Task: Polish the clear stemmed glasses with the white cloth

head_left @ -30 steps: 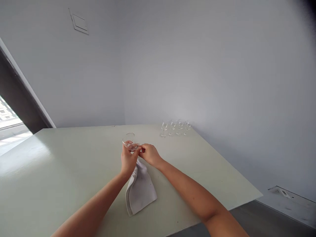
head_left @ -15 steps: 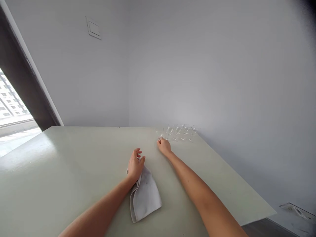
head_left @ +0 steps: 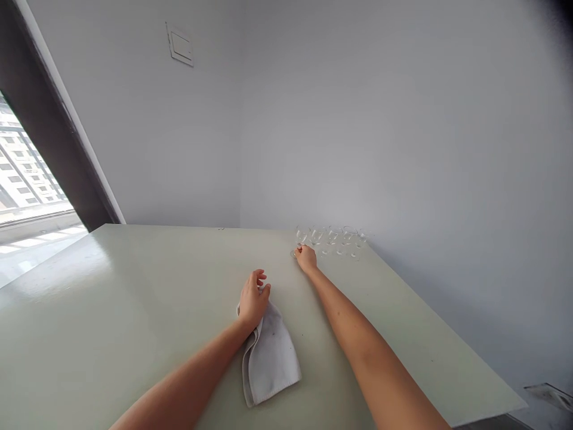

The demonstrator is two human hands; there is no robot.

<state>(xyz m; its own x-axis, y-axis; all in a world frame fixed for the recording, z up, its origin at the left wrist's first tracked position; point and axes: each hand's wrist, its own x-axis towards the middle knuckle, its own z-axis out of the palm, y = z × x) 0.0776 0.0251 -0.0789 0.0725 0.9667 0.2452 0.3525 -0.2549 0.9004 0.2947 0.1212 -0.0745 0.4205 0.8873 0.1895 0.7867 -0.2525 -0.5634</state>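
Head view: right hand [head_left: 306, 258] pinches stem of clear glass goblet [head_left: 301, 235], beyond soft folded cloth [head_left: 274, 361]; left hand [head_left: 254, 301] loosely open over cloth's far end. Round-bowled stemmed glasses [head_left: 332, 237] beyond-right of cloth.

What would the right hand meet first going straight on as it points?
Beyond the glass it grips, the right hand would likely meet the back wall; only tabletop shows between, though depth is unclear.
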